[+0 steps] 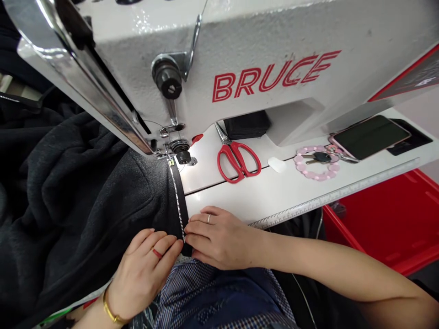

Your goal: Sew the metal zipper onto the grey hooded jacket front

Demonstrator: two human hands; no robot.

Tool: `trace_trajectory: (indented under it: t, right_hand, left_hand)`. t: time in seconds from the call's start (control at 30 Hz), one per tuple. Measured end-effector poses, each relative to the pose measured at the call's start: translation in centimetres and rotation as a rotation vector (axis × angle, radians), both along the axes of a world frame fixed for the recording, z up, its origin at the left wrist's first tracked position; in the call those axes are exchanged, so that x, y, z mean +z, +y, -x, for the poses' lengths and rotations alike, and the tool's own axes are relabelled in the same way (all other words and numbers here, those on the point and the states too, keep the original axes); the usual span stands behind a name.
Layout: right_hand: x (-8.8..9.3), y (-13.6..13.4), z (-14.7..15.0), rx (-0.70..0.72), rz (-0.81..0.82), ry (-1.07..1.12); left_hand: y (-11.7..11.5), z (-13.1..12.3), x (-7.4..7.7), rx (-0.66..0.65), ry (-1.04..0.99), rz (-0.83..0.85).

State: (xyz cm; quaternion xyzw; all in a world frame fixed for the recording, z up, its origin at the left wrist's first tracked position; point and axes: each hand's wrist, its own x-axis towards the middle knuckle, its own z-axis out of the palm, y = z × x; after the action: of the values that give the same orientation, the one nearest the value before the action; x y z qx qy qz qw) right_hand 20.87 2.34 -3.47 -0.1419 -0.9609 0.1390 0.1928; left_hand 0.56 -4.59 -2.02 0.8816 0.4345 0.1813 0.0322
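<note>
A dark grey fleece garment (68,192) lies on the sewing machine's bed, with a black zipper tape and silver teeth (177,196) running from the presser foot (181,157) toward me. My left hand (144,269) rests flat on the fabric just left of the zipper's near end, fingers stretched out. My right hand (216,237) presses on the zipper's near end from the right, fingertips pinched against the tape. The two hands nearly touch at the zipper.
The white sewing machine (260,55) fills the top. On the white table (274,196) lie red scissors (236,160), a white chalk piece (276,164), keys on a pink bead ring (317,162) and a phone (370,136). A red bin (387,219) stands at right.
</note>
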Motion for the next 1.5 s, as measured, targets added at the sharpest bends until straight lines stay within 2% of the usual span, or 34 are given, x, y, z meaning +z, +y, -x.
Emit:
trace_trajectory:
  t: [0.2, 0.33, 0.47, 0.63, 1.07, 1.27, 1.5]
  right_hand:
    - [-0.4, -0.8, 0.9, -0.098, -0.145, 0.109]
    - [-0.6, -0.6, 0.9, -0.063, -0.194, 0.201]
    - [-0.2, 0.0, 0.7, -0.046, -0.181, 0.193]
    - [0.3, 1.8, 0.8, 0.014, -0.189, 0.098]
    - [-0.1, 7.7, 2.4, 0.11, -0.307, -0.094]
    - [0.3, 9.9, 3.0, 0.096, -0.219, -0.191]
    - [0.4, 10.7, 2.5, 0.056, 0.094, -0.094]
  left_hand:
    - [0.5, -0.7, 0.8, 0.092, -0.174, 0.074]
    - [0.4, -0.7, 0.7, 0.058, -0.078, 0.084]
    - [0.5, -0.8, 0.7, -0.016, 0.023, 0.055]
    - [1.8, -0.8, 0.9, -0.043, 0.066, 0.013]
    - [6.7, -0.5, 1.1, -0.027, 0.209, -0.165]
    - [8.9, 0.0, 0.7, -0.068, 0.227, -0.233]
    - [8.6, 0.7, -0.2, -0.091, 0.211, -0.274]
